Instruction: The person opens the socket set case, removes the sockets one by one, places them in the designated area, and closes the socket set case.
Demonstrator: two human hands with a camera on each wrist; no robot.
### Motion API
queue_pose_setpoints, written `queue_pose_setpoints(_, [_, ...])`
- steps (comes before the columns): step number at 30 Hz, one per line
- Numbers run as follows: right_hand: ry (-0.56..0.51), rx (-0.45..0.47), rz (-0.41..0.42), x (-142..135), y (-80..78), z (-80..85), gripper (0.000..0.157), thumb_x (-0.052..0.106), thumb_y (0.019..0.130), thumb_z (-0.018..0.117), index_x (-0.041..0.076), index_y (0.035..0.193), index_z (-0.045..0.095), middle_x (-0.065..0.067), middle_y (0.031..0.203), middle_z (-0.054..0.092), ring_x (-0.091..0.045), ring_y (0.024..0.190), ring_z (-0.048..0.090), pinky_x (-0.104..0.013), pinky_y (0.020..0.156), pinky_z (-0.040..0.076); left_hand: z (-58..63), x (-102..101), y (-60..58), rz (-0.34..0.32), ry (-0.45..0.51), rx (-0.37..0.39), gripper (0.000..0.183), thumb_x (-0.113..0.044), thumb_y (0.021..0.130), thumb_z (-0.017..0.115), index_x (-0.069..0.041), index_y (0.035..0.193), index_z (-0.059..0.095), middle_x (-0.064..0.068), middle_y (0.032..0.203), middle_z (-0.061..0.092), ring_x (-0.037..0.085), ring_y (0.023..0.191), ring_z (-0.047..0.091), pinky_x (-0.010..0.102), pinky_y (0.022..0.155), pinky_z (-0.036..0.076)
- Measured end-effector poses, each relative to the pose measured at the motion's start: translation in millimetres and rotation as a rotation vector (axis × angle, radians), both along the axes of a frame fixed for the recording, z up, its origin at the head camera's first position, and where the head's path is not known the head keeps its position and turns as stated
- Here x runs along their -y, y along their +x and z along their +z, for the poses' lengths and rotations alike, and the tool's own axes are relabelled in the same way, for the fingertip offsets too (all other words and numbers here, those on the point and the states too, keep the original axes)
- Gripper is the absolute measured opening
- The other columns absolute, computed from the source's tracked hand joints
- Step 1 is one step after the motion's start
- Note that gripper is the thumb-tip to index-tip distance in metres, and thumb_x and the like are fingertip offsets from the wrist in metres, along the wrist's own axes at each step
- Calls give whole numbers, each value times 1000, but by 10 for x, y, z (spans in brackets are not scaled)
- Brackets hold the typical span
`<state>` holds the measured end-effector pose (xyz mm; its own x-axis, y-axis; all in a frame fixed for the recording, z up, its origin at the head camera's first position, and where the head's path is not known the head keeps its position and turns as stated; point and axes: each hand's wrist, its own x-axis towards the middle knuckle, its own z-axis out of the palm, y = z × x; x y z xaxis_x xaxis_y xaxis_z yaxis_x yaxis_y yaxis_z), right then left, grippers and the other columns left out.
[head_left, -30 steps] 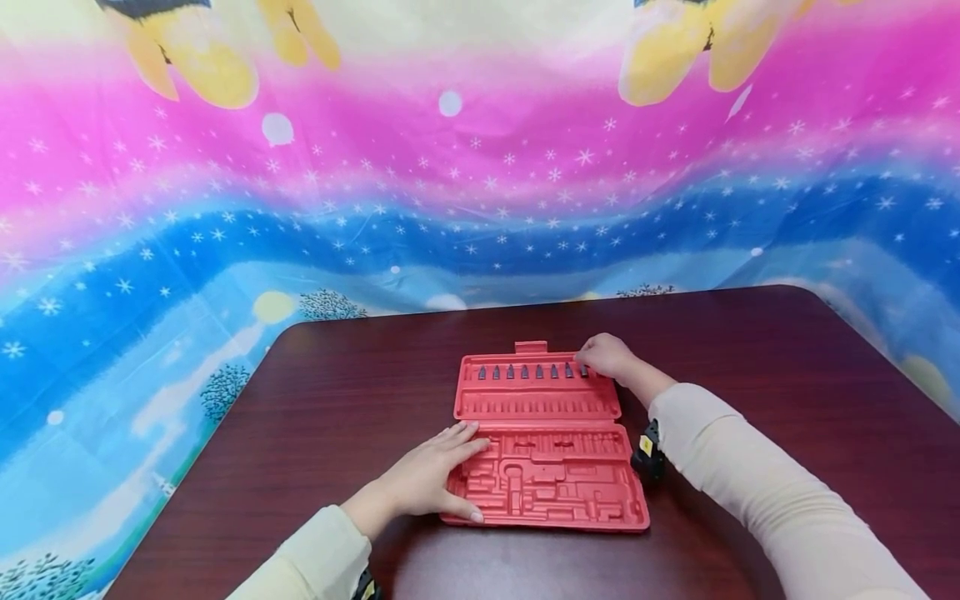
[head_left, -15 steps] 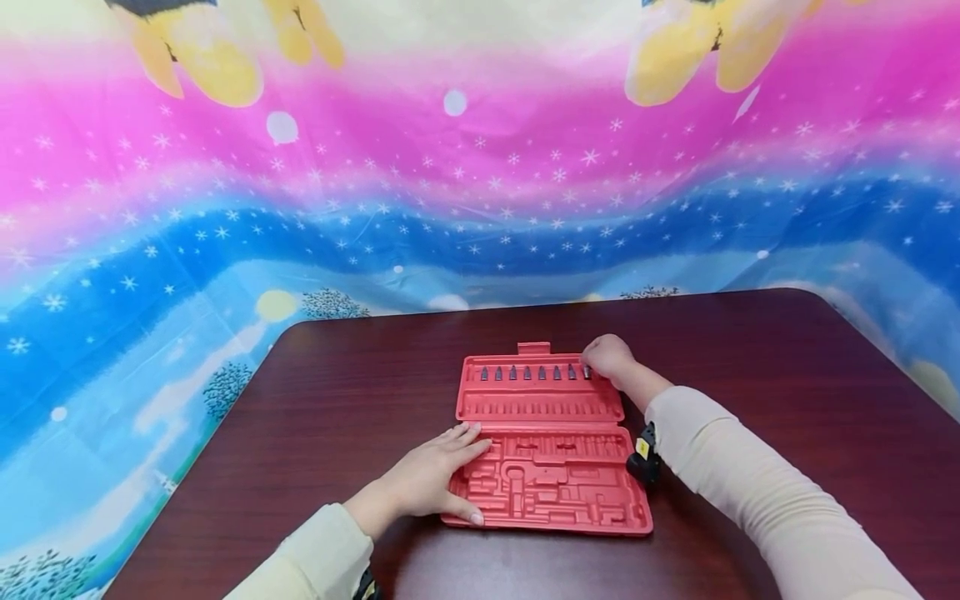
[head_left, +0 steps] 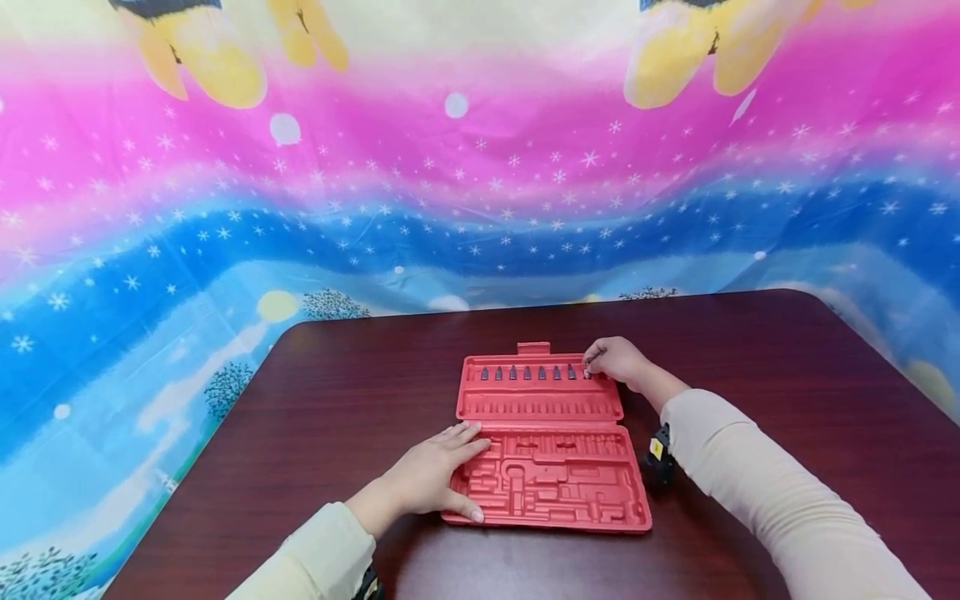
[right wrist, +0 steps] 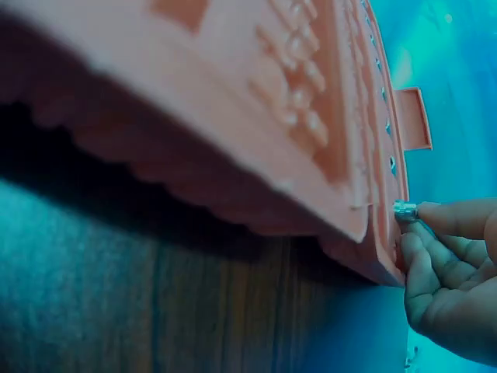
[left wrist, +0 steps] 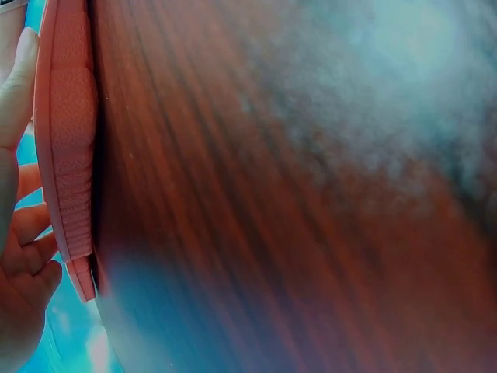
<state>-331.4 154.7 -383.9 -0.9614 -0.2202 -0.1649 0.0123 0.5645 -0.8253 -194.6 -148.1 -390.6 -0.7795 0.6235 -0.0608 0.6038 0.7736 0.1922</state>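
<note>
Bit (right wrist: 405,210): pinched in our right hand (head_left: 622,361), which has edged toward three o'clock; it seems unseated.
Case (head_left: 553,492): our left hand (head_left: 429,477) lies spread at nine.

Find open tool case (head_left: 555,432) on tabletop (head_left: 375,367) at five o'clock, small tool pieces (head_left: 527,373) inside towards its twelve, left hand (head_left: 431,473) at its eight, right hand (head_left: 621,364) at its one.

Before you, the red case (head_left: 555,471) is showing moulded plastic, its outer wall (left wrist: 68,116) looking finely pebbled. The small piece (right wrist: 404,210) you are pinching is gleaming like metal. Your sleeve (head_left: 750,467) is looking like matt cloth; the wood-grained table (head_left: 367,375) is shining glossily.
</note>
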Motion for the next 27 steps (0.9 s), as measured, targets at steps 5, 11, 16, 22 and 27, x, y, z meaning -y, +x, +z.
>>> queue_pose_setpoints(5, [-10, -14, 3, 3, -10, -29, 20, -6, 79, 47, -7, 98, 53, -12, 81, 57, -20, 67, 48, -28, 58, 40, -3, -1, -15, -8, -1, -13, 92, -70, 59, 54, -14, 130, 40, 7, 137, 29, 22, 126, 23, 36, 98, 24])
queue_pose_setpoints(11, [32, -35, 14, -7, -5, -34, 15, -4, 79, 51, -5, 93, 56, -11, 82, 58, -21, 72, 49, -28, 59, 40, 1, -9, -11, -9, 3, -21, 91, -69, 58, 56, -14, 130, 41, 7, 137, 30, 23, 125, 24, 36, 98, 24])
queue_pose_setpoints(16, [45, -75, 31, -18, 6, -41, 9, -4, 79, 52, -4, 88, 57, -11, 82, 57, -21, 72, 49, -29, 59, 39, 5, -15, -20, -17, -12, -48, 90, -69, 58, 57, -14, 128, 43, 9, 136, 32, 25, 124, 26, 36, 98, 24])
queue_pose_setpoints(22, [13, -100, 32, -19, 34, -74, 5, -3, 82, 52, -3, 86, 55, -11, 82, 57, -21, 73, 50, -28, 60, 39, 21, -7, -14, -20, -13, -52, 91, -70, 57, 57, -14, 128, 43, 9, 135, 33, 26, 123, 28, 36, 97, 25])
queue_pose_setpoints(27, [-52, -94, -8, -18, 39, -59, 8, -1, 84, 50, -4, 92, 54, -12, 83, 59, -22, 75, 52, -29, 62, 42, 26, 0, -17, -20, -16, -49, 92, -72, 57, 55, -15, 129, 43, 9, 134, 33, 27, 123, 28, 37, 97, 26])
